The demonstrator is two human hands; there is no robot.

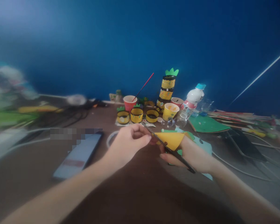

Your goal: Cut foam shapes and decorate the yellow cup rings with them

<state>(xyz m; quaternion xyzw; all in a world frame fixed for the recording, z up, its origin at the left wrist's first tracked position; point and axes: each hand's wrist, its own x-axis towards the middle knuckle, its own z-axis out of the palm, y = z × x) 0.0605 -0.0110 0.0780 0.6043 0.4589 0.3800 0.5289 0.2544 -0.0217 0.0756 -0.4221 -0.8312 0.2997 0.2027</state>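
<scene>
While right hand point(196, 155) curls around dark scissors point(179, 158), left hand point(129, 141) seemingly pinches yellow paper point(171, 138).
Probably light, easily creased: better grip edges.

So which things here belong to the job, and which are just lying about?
Probably the job:
yellow paper, between the hands
dark tool, perhaps scissors, at the right hand
yellow rings, matching the paper

Probably just lying about:
phone, left side
bottle with blue cap
green sheet
</scene>
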